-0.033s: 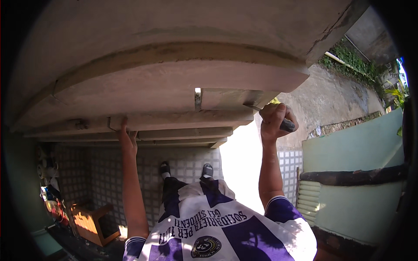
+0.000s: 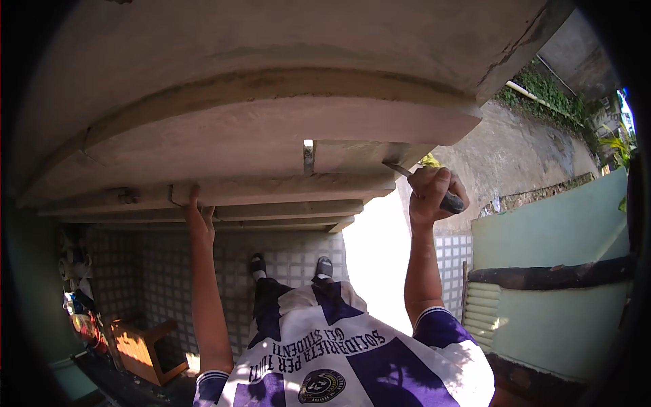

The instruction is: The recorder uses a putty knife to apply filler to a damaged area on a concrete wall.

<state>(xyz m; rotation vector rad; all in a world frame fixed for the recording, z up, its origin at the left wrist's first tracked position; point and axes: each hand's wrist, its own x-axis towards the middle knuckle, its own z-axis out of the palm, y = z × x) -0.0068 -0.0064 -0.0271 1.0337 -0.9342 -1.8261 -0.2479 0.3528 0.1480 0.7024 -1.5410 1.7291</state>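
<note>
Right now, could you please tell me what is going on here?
A person stands on a tiled floor, facing a pale ledge. The right hand grips a dark-handled tool, its thin blade pointing in toward the ledge's right end. The left hand is farther left, at the ledge's front edge.

Ahead, the long, pinkish-grey, stepped panel (image 2: 230, 139) bars the way to the bare left hand (image 2: 200, 211), which touches its lower edge; its narrow upright slot (image 2: 308, 157) looks too thin for a hand. Past the panel's right end, the bare right hand (image 2: 434, 188) has open room, bounded farther right by the pale green wall (image 2: 542, 227) and its dark, rough pole (image 2: 556, 275). Between the forearms, a hand could pass below the panel.
</note>
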